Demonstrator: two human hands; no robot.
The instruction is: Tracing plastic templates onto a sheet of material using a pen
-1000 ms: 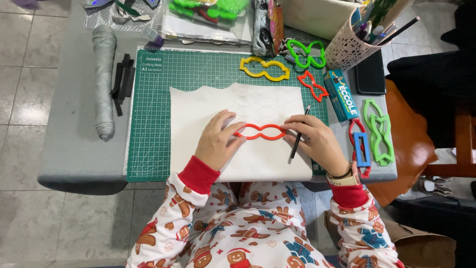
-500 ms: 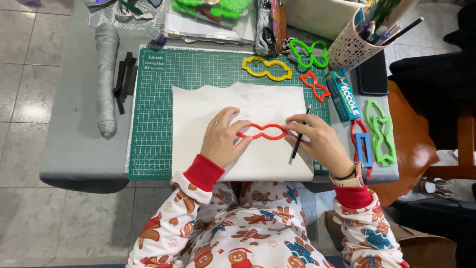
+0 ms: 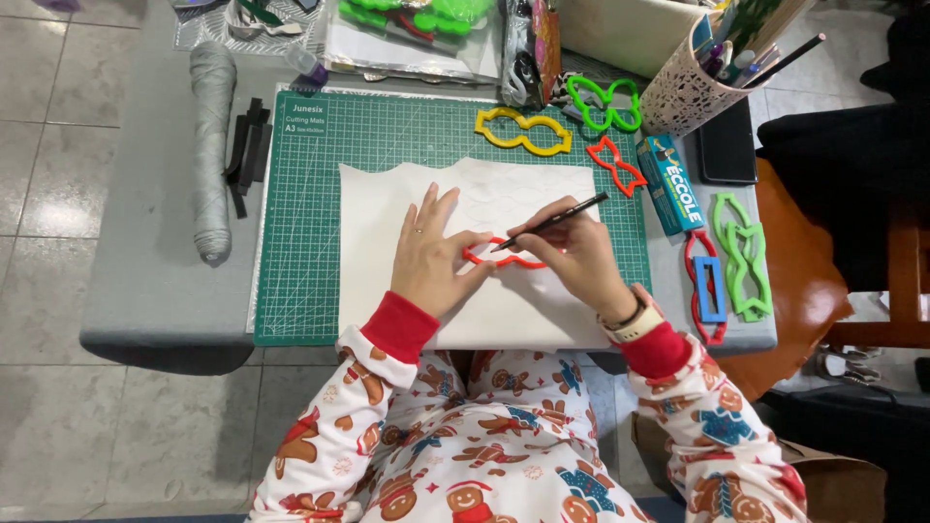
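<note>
While our left hand (image 3: 433, 254) lies flat with fingers spread, pressing the red stencil (image 3: 504, 256) onto the white sheet (image 3: 387, 213) on the green cutting mat (image 3: 310, 194), our right hand (image 3: 573, 254) pinches a black pen (image 3: 552, 221) with its tip at the stencil's upper edge; to trace well, we judge, we should keep the stencil pinned, the pen close against its edge, moving slowly; yellow stencil (image 3: 523, 133) lies well apart

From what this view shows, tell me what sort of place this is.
Probably a home craft table. A green cutting mat covers the grey tabletop, coloured plastic stencils lie around it, and a pen holder stands behind. The left hand pins a red stencil on white sheet; the right hand holds a pen.
</note>
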